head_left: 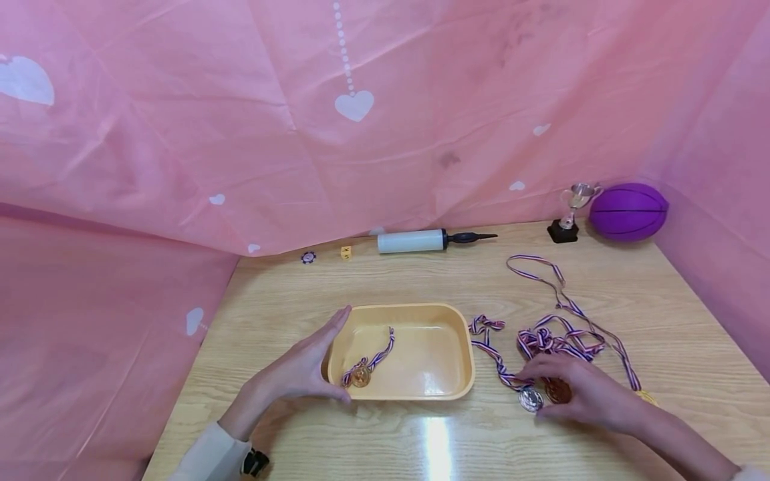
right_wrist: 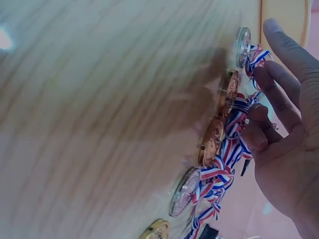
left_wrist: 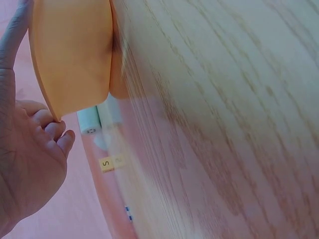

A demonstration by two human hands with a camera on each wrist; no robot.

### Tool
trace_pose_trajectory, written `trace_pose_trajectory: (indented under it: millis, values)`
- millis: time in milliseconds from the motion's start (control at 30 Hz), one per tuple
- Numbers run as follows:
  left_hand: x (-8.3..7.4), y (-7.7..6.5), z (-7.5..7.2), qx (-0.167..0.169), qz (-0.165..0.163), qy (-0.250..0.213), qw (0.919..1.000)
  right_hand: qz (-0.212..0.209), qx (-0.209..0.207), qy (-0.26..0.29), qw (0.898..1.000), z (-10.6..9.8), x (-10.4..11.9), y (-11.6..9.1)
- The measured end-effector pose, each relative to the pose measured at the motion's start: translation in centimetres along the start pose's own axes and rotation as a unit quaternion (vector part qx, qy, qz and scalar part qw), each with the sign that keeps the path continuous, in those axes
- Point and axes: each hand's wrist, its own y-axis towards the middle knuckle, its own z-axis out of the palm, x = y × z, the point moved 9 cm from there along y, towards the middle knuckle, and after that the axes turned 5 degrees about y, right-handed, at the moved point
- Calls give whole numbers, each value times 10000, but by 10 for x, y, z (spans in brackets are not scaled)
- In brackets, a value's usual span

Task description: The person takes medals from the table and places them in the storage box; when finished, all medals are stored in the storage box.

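Head view: grasping tub (head_left: 424, 354) at left end with left hand (head_left: 301, 367), with thumb at near corner, fingers at far. Contains one medal (head_left: 361, 377), near that grip. Holding right hand (head_left: 586, 391) over bronze medal (head_left: 558, 393), partly hiding it, with silver medal (head_left: 531, 399) near thumb.

Left wrist view: showing tub edge against bent fingers.

Right wrist view: showing right hand loosely bent, thumb apart from fingers, without visible grasp; showing medal row (right_wrist: 212, 142) beside fingers, with ribbons (right_wrist: 237, 119) nearest; cannot tell whether touching.
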Motion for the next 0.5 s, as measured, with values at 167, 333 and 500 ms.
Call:
trace_pose_trajectory:
  millis: [167,333,500]
  values:
    - [0,-1,0,2,23,-41,10000,-19,48,-6,10000,5,-4,-1]
    - [1,-1,0,1,27,-37,10000,-32,42,-236,9997,8,-6,-2]
    - [1,0,0,-9,40,-47,10000,-38,34,-380,9993,10,-6,-2]
